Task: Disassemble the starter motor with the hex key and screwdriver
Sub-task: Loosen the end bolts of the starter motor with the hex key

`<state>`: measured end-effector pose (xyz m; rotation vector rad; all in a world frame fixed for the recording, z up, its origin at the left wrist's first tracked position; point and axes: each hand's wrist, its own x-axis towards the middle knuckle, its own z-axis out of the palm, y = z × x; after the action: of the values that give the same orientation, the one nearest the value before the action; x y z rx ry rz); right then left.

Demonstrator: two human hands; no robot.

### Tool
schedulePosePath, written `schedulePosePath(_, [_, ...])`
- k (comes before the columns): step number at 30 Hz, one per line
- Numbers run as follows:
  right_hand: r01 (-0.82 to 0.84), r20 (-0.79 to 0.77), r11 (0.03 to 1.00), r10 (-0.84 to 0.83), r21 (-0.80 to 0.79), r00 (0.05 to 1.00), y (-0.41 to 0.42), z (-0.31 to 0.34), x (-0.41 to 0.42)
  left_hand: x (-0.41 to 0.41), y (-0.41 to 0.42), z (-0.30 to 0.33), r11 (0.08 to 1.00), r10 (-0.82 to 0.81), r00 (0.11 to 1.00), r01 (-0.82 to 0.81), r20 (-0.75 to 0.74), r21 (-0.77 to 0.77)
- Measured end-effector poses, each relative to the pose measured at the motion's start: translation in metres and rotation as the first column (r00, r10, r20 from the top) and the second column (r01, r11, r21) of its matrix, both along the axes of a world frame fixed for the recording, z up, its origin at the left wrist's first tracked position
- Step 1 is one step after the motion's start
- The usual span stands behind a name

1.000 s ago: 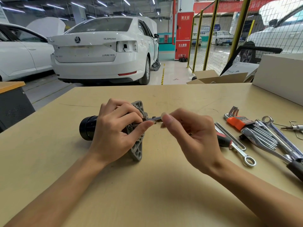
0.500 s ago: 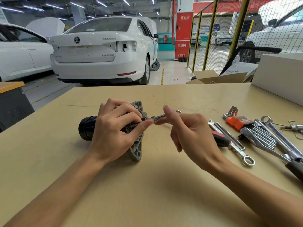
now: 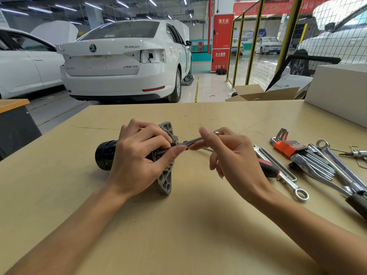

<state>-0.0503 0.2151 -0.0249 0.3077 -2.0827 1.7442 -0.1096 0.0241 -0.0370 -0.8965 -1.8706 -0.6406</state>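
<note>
The starter motor [image 3: 105,155], with a black cylindrical body and a grey cast flange [image 3: 165,181], lies on its side on the tan table [image 3: 178,235]. My left hand [image 3: 139,157] grips it around the middle, thumb stretched toward the flange face. A thin silver hex key [image 3: 193,141] runs from the flange to the right. My right hand [image 3: 228,153] pinches its free end between thumb and forefinger; the other fingers hang loosely. A red-and-black screwdriver [image 3: 267,168] lies behind my right hand, partly hidden.
Right of my hands lie an orange-holdered hex key set [image 3: 286,147], combination wrenches [image 3: 294,187], and more chrome tools [image 3: 337,171]. A white box [image 3: 341,92] stands at the back right, with open cardboard [image 3: 258,94] beyond the table edge. White cars stand behind.
My right hand has rotated and lifted at the hex key's end, swinging the key's outer end up and away. My left hand and the motor have stayed put.
</note>
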Motion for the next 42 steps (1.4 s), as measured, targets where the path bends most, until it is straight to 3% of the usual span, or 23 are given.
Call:
schedulePosePath(5, [0.005,-0.005,1.0,-0.005,0.031,1.0,-0.001,0.0,0.002,-0.001,-0.001,-0.001,1.0,-0.002,1.0,0.002,-0.001,-0.003])
schedulePosePath(13, [0.006,-0.138,0.96,0.034,0.28,0.99,-0.004,-0.001,0.005,0.0,-0.001,0.0,0.999,-0.034,0.999,0.034,-0.003,-0.007])
schedulePosePath(22, [0.048,-0.371,0.982,0.024,0.182,0.928,-0.001,0.003,0.012,0.0,-0.001,0.0,1.0,-0.013,1.0,0.013,-0.01,-0.01])
schedulePosePath(34, [0.098,-0.068,0.99,-0.091,0.099,0.993,-0.002,0.001,0.004,-0.001,-0.001,0.0,1.0,-0.009,1.0,0.009,0.004,-0.009])
schedulePosePath(42, [0.085,-0.128,0.996,-0.08,0.029,0.989,-0.003,0.003,0.004,-0.002,-0.001,0.0,1.0,-0.02,1.0,0.02,0.009,-0.01])
